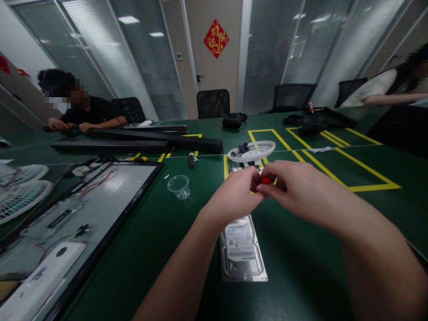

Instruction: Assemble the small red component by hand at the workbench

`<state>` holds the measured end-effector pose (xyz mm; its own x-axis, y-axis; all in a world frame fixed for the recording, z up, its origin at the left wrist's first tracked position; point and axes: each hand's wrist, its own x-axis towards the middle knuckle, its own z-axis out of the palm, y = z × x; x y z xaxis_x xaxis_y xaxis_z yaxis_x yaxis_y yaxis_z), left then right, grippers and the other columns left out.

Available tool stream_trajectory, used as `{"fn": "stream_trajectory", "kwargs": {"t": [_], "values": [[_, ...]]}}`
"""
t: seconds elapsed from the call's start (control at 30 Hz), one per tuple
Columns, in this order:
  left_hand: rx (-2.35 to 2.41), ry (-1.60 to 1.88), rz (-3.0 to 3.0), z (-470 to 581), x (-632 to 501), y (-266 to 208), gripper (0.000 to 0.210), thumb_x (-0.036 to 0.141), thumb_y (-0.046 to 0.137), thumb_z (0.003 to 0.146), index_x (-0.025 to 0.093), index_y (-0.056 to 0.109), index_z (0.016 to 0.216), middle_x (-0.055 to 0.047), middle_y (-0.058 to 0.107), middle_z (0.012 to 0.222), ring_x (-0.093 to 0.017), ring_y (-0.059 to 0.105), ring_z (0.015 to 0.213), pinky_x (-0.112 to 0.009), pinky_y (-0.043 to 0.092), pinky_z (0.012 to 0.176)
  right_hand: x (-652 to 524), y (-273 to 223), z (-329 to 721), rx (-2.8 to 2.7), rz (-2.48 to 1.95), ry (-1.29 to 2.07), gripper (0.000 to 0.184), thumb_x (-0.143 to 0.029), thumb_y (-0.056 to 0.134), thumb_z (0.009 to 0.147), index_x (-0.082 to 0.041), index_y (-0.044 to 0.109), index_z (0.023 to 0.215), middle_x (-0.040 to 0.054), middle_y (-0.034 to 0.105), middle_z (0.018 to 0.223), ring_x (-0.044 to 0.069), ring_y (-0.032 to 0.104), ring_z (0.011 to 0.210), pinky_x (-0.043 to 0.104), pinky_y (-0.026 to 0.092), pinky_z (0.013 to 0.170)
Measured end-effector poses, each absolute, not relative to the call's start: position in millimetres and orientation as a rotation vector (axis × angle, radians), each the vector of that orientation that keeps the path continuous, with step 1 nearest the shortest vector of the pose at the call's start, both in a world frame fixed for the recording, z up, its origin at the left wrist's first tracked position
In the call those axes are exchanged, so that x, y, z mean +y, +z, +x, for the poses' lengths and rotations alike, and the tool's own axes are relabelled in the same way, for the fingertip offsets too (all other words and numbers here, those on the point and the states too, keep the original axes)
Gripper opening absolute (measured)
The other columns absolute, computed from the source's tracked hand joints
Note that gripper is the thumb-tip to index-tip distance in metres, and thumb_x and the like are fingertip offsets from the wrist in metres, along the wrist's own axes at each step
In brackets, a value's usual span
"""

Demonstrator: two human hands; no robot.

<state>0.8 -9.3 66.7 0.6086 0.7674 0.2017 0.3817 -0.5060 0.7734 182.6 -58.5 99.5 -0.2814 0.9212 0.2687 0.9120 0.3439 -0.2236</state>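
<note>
My right hand (289, 180) is closed, its thumb and fingers pinching a small red object (266, 180), most of which is hidden. Against its fingertips my left hand (236, 191) is also closed, fingers curled inward, and what they grip is out of sight. Both hands are raised over the far end of a silver hard drive (242, 249). The drive lies flat on the green table (301, 285), its label facing up. Just beyond my hands is a round white slotted plastic dish (257, 154) with dark small parts in it.
Left of my hands stands a clear plastic cup (179, 186). A large opened flat panel (110, 200) fills the left side, with white grilles (23, 200) beside it. Long black bars (140, 141) lie farther back. Two other people sit across the table.
</note>
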Motion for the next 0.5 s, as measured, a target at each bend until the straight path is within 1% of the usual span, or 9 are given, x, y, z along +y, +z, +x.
{"fn": "stream_trajectory", "kwargs": {"t": [0.1,0.17,0.23,0.33,0.4,0.43,0.5], "values": [[0.890,0.699,2.114,0.5,-8.0,64.7,0.011,0.018,0.070,0.092,0.017,0.071,0.103,-0.011,0.081,0.109,-0.025,0.076,0.098,-0.037,0.061,0.083,-60.0,98.2,183.3,-2.313,-1.484,0.057,0.026,-0.005,0.062,0.093,-0.021,0.076,0.108,0.0082,0.074,0.108,0.025,0.070,0.093,0.037,0.050,0.079],[0.880,0.711,2.102,0.9,-8.1,63.6,0.012,0.016,0.068,0.092,0.017,0.070,0.104,-0.012,0.081,0.112,-0.025,0.076,0.101,-0.037,0.061,0.085,-59.3,97.5,183.2,-2.318,-1.457,0.069,0.031,-0.001,0.057,0.092,-0.021,0.076,0.108,0.0087,0.073,0.112,0.025,0.070,0.097,0.037,0.051,0.083],[0.871,0.735,2.082,1.6,-8.9,63.5,0.018,0.017,0.072,0.090,0.018,0.069,0.107,-0.011,0.081,0.114,-0.025,0.076,0.102,-0.037,0.062,0.086,-57.5,97.3,182.5,-2.306,-1.475,0.046,0.028,-0.003,0.057,0.094,-0.020,0.076,0.107,0.0094,0.074,0.110,0.026,0.070,0.096,0.038,0.051,0.083],[0.892,0.738,2.095,2.4,-10.4,65.3,0.027,0.022,0.080,0.085,0.018,0.069,0.109,-0.011,0.081,0.112,-0.027,0.076,0.101,-0.039,0.061,0.086,-55.0,98.1,181.2,-2.277,-1.558,0.013,0.013,-0.015,0.064,0.099,-0.019,0.076,0.101,0.0087,0.076,0.097,0.026,0.069,0.084,0.037,0.048,0.072],[0.906,0.724,2.130,2.5,-10.6,66.5,0.021,0.023,0.078,0.086,0.018,0.070,0.105,-0.010,0.081,0.108,-0.027,0.076,0.098,-0.040,0.061,0.085,-54.9,98.9,180.7,-2.257,-1.614,0.018,0.009,-0.024,0.069,0.100,-0.020,0.076,0.097,0.0074,0.075,0.089,0.025,0.068,0.076,0.036,0.045,0.066],[0.906,0.720,2.139,2.4,-10.4,66.6,0.017,0.022,0.076,0.087,0.018,0.071,0.102,-0.010,0.081,0.106,-0.027,0.075,0.096,-0.040,0.060,0.084,-55.5,99.2,180.7,-2.252,-1.617,0.021,0.009,-0.026,0.071,0.100,-0.020,0.076,0.098,0.0072,0.075,0.089,0.025,0.068,0.076,0.036,0.044,0.065],[0.890,0.715,2.130,2.0,-9.3,65.8,0.013,0.019,0.072,0.089,0.017,0.071,0.102,-0.010,0.081,0.106,-0.026,0.076,0.095,-0.039,0.061,0.083,-57.3,99.7,181.3,-2.268,-1.562,0.027,0.008,-0.020,0.070,0.098,-0.020,0.076,0.104,0.0078,0.076,0.097,0.025,0.069,0.084,0.036,0.047,0.070]]}}
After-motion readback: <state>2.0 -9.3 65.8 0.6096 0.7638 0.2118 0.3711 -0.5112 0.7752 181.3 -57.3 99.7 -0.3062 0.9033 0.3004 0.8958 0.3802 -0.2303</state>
